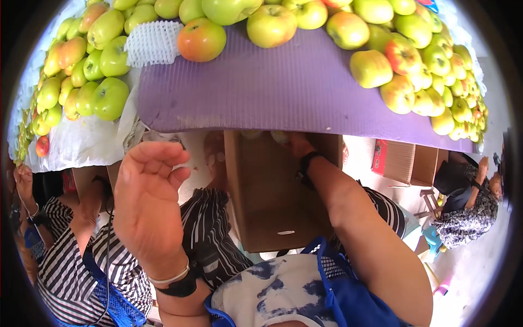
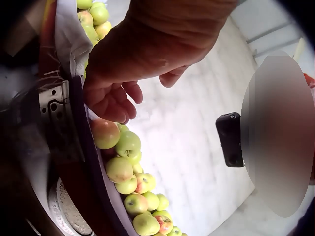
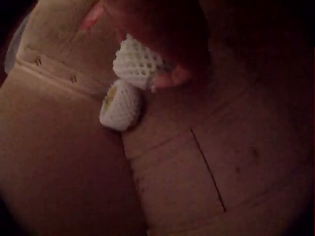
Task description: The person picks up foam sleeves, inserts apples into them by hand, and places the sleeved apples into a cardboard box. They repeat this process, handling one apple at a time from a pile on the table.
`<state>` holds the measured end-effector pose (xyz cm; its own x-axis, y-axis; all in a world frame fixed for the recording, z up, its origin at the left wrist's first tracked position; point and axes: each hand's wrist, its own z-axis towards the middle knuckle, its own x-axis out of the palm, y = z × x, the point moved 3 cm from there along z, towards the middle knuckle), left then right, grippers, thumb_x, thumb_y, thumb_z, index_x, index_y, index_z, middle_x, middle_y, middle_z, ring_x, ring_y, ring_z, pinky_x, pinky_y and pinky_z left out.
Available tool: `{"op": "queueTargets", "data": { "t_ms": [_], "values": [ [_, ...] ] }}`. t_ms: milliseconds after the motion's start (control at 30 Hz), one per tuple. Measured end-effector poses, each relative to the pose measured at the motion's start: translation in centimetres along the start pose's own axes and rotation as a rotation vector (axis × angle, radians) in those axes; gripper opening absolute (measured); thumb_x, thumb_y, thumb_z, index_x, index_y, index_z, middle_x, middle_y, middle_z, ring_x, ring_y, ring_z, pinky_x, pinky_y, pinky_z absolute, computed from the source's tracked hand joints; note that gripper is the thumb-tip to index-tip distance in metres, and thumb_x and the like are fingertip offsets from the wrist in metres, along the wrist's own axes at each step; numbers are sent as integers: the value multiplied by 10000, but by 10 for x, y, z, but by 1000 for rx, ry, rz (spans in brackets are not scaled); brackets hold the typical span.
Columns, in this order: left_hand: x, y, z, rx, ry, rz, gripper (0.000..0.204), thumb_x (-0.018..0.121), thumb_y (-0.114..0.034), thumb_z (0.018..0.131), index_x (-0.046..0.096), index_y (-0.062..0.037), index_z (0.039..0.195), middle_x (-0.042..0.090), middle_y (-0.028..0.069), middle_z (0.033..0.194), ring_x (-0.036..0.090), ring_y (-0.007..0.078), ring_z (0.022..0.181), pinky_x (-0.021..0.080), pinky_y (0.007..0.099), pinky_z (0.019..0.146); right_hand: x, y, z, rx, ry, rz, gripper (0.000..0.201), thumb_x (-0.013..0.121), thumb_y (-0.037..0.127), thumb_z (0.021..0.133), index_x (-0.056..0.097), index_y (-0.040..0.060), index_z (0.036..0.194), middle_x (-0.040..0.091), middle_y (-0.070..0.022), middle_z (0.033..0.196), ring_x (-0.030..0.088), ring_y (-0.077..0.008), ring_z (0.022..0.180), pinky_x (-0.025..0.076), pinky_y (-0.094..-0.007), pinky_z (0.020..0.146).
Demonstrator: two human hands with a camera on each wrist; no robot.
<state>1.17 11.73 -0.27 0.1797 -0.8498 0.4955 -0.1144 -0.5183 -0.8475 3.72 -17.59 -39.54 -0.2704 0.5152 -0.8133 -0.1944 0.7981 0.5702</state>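
My left hand (image 1: 150, 201) is raised before the near edge of the purple board (image 1: 261, 92), its fingers loosely bent and holding nothing. Down inside a cardboard box (image 1: 278, 201), my right hand (image 1: 298, 145) grips a fruit in a white foam net (image 3: 137, 64). Beside it on the box bottom lies another apple in a foam net (image 3: 120, 107), some of its yellow-green skin showing. Part of the right hand is dark in the right wrist view. On the board's far left lies a white foam net (image 1: 152, 43), next to a red-green apple (image 1: 201, 40).
Heaps of green and reddish apples (image 1: 419, 60) line the back and both sides of the board. A person in striped clothes (image 1: 60, 250) is at the left, another person (image 1: 466, 223) at the right. A second cardboard box (image 1: 397, 163) stands at the right.
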Motion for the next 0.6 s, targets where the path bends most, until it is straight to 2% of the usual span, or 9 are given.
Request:
{"op": "queueTargets", "data": {
  "t_ms": [167,367,600],
  "values": [
    [-5,2,0,-35,-22,-51,466,446,-347,903,431,69,1112,535,229,1057,552,288,954,446,366,824,25,-6,12,120,92,-182,577,687,240,768,458,96,1277,433,-138,1307,445,-283,1162,482,-428,849],
    [-1,7,4,-104,81,-99,473,473,-343,897,430,81,1104,523,272,1031,558,306,938,457,361,812,30,-4,17,167,171,-237,581,685,246,770,453,93,1280,436,-137,1307,449,-283,1160,484,-428,844],
    [-2,8,2,-92,41,-130,412,456,-301,913,451,82,1065,541,265,992,567,295,913,465,355,789,22,0,21,163,232,-247,585,682,253,773,448,89,1284,438,-136,1308,454,-282,1157,486,-428,838]
  ]
}}
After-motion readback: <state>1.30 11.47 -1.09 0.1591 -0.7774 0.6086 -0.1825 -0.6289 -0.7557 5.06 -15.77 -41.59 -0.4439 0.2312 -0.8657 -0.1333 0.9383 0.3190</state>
